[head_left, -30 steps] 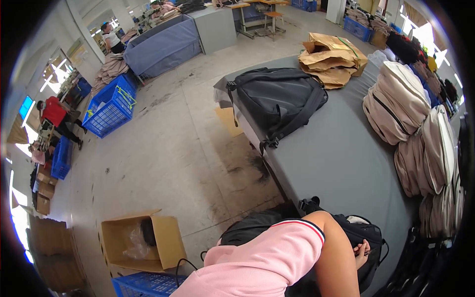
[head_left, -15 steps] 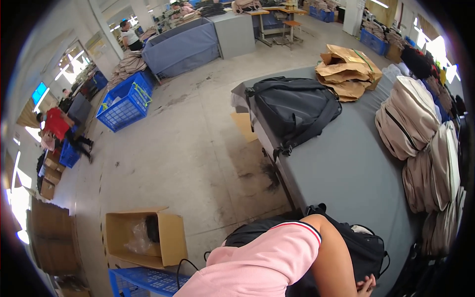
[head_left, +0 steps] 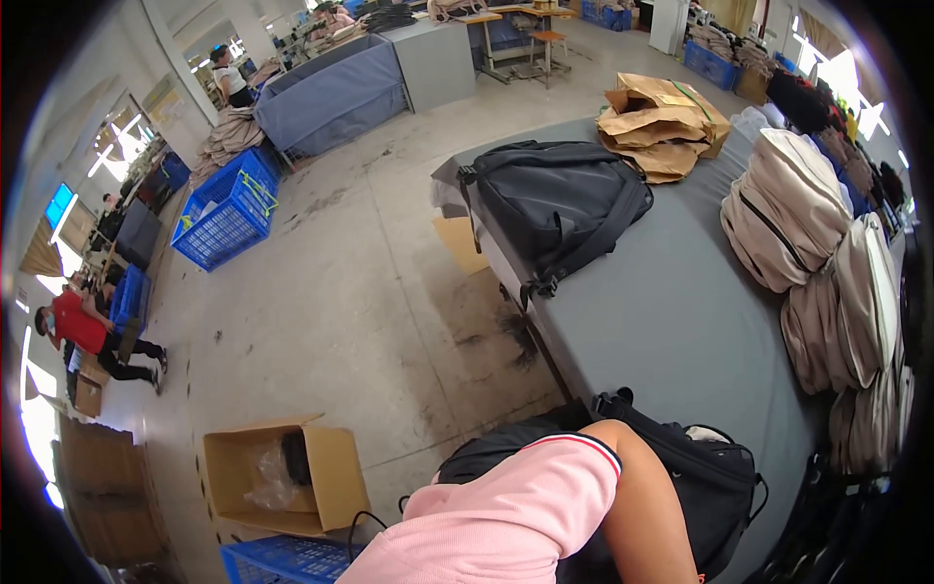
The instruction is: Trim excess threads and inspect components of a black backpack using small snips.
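Observation:
My left arm, in a short pink sleeve, crosses over a black backpack (head_left: 696,477) on the near end of the grey table. Its elbow is bent and the forearm runs down out of the picture, so my left hand is not seen. Of my right arm and hand nothing shows. The backpack lies partly under my arm, its straps and a loop visible at its sides. More black fabric (head_left: 506,443) shows on the left of my sleeve. What either hand touches is hidden below the lower edge.
On the grey table (head_left: 671,331) lie another dark backpack (head_left: 559,204) and brown paper packaging (head_left: 666,127). Beige bags (head_left: 788,209) are stacked along the right. An open carton (head_left: 336,477) and blue crate (head_left: 292,560) stand at lower left. A person in red (head_left: 83,321) is far left.
The fingers seen at the lower edge have gone out of view. My view has shifted slightly, moving the table and bags a little left. The person in red appears farther left and lower.

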`<move>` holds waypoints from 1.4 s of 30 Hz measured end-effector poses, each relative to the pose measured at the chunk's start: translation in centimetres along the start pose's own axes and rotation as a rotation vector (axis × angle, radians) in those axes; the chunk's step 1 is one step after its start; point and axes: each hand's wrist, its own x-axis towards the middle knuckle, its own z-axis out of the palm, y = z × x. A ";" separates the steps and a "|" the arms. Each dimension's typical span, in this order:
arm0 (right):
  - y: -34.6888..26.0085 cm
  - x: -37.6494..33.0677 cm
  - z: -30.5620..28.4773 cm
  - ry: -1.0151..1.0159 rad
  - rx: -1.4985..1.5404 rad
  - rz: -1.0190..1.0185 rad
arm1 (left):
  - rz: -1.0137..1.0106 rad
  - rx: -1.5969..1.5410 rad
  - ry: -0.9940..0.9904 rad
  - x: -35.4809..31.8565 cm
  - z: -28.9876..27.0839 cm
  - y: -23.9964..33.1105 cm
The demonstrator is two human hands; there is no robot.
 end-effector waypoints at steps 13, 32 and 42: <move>-7.3 -1.4 4.9 -0.142 0.207 0.159 | -0.036 -0.022 -0.053 0.2 3.1 -0.3; -12.0 -3.1 7.0 -0.255 0.299 0.202 | 0.040 -0.501 -0.350 1.5 13.6 -2.4; -12.5 -3.7 5.8 -0.261 0.352 0.237 | -0.011 -0.544 -0.514 0.8 16.4 -2.4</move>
